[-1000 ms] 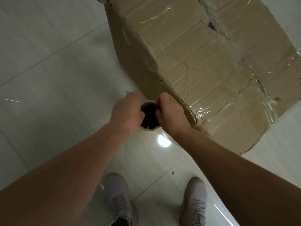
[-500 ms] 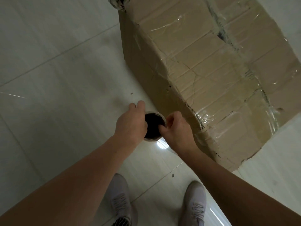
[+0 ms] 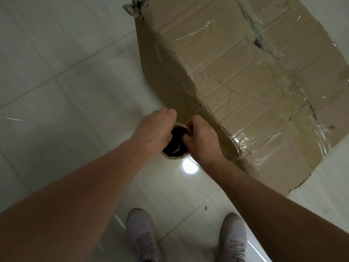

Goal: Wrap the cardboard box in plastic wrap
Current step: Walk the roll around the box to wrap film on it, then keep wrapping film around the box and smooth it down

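Note:
A big brown cardboard box stands on the floor at the upper right, its top crossed by shiny plastic wrap and old tape. I look down the dark hollow core of an upright plastic wrap roll, held beside the box's near-left side. My left hand grips the roll's top rim from the left. My right hand grips it from the right, thumb hooked into the core. Clear film glints on the box's near corner. The roll's lower part is hidden under my hands.
Pale glossy floor tiles spread to the left and behind me, with a lamp reflection below the roll. My two light shoes stand at the bottom. A torn box corner sticks up at the far end.
The view has shifted so the box sits further right and lower. Both hands with the roll stayed beside the box's near-left side, and my right thumb moved into the core.

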### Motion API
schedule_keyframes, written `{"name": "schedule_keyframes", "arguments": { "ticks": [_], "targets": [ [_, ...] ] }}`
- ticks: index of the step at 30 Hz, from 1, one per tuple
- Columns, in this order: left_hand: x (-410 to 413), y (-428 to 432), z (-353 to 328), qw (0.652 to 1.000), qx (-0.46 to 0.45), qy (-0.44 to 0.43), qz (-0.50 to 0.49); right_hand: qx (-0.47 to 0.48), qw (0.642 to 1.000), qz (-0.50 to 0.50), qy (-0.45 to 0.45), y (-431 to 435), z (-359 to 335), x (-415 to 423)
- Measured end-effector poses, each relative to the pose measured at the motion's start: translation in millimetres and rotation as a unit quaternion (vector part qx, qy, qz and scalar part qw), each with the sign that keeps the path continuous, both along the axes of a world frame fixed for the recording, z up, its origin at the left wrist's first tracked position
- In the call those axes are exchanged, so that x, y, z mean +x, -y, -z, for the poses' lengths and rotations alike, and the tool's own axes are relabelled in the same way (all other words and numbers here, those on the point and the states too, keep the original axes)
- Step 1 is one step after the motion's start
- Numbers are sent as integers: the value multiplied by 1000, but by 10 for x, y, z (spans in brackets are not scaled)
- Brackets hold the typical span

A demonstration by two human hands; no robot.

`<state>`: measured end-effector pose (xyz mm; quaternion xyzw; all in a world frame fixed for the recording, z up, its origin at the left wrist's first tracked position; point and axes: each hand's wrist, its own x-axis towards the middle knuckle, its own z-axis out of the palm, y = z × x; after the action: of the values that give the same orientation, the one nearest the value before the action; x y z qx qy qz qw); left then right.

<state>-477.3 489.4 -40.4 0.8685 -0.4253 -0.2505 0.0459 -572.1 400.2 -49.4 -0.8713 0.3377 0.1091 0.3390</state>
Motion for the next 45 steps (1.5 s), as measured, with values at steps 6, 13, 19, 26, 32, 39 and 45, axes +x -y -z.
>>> {"name": "schedule_keyframes", "arguments": {
  "ticks": [6, 13, 19, 26, 32, 39, 45],
  "targets": [
    [107, -9, 26, 987, -35, -5, -156, -111, 977, -179, 18, 170, 44, 391],
    [169, 53, -2, 977, -40, -48, -204, -97, 986, -135, 32, 252, -3, 286],
    [72, 105, -50, 993, -50, 2, -111, -83, 994, -53, 52, 165, -79, 44],
    [-31, 105, -150, 988, -109, 82, -75, -85, 994, -30, 63, 129, -104, -77],
    [-268, 21, -316, 988, -123, 91, -33, -82, 992, -16, 98, 298, -332, -230],
    [-900, 189, -365, 983, -150, 100, 18, -116, 985, -6, 128, 742, -543, -771],
    [-1609, 625, -354, 972, -193, 117, 61, -131, 977, 19, 168, 1161, -543, -1548]
  ]
}}
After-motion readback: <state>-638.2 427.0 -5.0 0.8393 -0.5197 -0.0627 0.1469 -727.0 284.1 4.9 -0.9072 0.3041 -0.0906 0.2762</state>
